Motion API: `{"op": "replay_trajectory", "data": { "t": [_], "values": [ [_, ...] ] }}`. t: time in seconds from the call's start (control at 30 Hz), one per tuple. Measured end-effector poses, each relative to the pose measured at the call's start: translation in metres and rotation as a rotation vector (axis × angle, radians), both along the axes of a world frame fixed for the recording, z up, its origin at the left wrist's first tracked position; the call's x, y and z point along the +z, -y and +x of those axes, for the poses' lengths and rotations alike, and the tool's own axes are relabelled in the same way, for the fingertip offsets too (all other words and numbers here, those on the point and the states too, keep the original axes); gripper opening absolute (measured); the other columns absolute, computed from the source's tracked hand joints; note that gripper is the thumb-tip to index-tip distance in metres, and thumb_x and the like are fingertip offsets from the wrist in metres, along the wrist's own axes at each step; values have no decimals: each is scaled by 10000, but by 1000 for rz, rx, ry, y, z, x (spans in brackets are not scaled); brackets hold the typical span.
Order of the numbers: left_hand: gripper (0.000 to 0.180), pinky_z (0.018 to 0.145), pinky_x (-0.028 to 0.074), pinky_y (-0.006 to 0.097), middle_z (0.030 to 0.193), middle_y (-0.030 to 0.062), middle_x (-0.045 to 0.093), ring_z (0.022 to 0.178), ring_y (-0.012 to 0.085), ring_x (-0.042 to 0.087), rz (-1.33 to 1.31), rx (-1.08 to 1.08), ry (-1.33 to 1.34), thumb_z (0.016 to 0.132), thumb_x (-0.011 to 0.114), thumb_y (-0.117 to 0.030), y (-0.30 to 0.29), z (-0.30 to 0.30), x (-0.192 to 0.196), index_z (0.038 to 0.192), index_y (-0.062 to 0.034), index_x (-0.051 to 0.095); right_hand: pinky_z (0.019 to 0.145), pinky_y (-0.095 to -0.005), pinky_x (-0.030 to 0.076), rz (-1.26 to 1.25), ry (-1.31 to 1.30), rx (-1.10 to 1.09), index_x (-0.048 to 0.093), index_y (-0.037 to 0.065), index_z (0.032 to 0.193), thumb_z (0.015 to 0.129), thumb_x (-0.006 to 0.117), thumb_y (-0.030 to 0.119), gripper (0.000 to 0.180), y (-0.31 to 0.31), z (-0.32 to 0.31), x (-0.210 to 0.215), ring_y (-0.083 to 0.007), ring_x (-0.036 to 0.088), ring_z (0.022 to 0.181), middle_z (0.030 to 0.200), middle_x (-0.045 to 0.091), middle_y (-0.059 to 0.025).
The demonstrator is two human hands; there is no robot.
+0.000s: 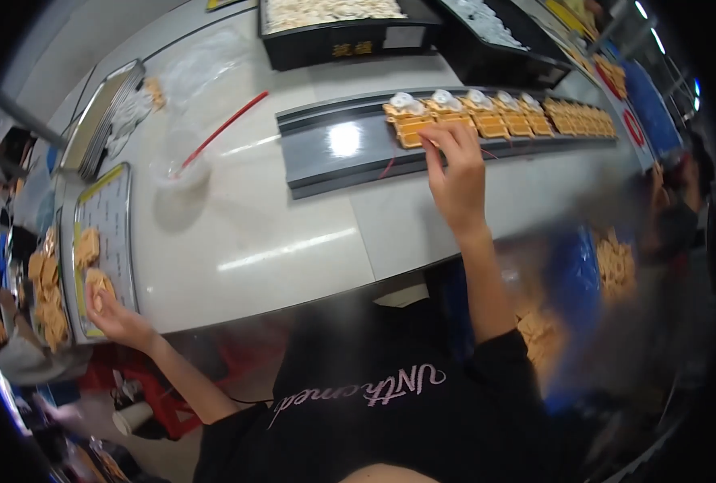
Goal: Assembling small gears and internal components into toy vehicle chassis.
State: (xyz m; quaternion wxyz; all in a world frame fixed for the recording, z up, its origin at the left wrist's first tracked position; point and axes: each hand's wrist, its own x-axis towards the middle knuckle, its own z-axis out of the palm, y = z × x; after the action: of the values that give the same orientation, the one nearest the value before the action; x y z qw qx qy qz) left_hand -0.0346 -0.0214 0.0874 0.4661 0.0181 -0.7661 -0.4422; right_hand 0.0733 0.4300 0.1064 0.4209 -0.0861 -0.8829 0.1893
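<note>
The right hand (457, 173) is pinching an orange part (410, 135) at the row's (503, 119) near end on the belt (334, 149); beyond it many are already lined up. The left hand (112, 314) is closing on a part (96, 282) on the tray (115, 211), where few are remaining.

The right hand (456, 173) covers part of the nearest orange part (413, 129) on the grey belt (334, 153), so whether its fingertips pinch anything cannot be told. The left hand (112, 314) rests at the metal tray (108, 217), its fingers hiding what lies under them, and its grip stays unclear. Lower right of the worktop (277, 233), a heavy blur smears orange pieces (616, 270) and a blue bin (575, 282); the black bins (342, 40) are cut off by the top edge.
</note>
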Motion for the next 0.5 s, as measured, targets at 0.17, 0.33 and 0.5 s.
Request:
{"op": "replay_trajectory", "data": {
  "t": [0.17,0.33,0.5],
  "values": [
    [254,941,437,373,1087,160,562,1063,238,542,409,-826,267,939,411,-88,-162,64,-3,1122,61,505,793,-378,440,249,322,-46,642,52,757,758,638,54,5,-57,-12,-7,-239,551,876,823,598,-44],
    [579,960,428,406,1288,218,469,1152,326,511,734,-1637,850,944,475,-266,-242,100,7,1432,-77,228,784,-363,418,319,321,23,630,61,739,735,640,47,18,-48,-16,-4,-234,540,859,809,588,-39],
    [639,1016,378,477,1414,212,336,1252,354,414,962,-1781,920,948,462,-403,-290,95,2,1469,-191,157,799,-387,416,305,136,89,599,70,713,714,600,83,14,-11,20,25,-243,536,894,810,576,-51]
  ]
}}
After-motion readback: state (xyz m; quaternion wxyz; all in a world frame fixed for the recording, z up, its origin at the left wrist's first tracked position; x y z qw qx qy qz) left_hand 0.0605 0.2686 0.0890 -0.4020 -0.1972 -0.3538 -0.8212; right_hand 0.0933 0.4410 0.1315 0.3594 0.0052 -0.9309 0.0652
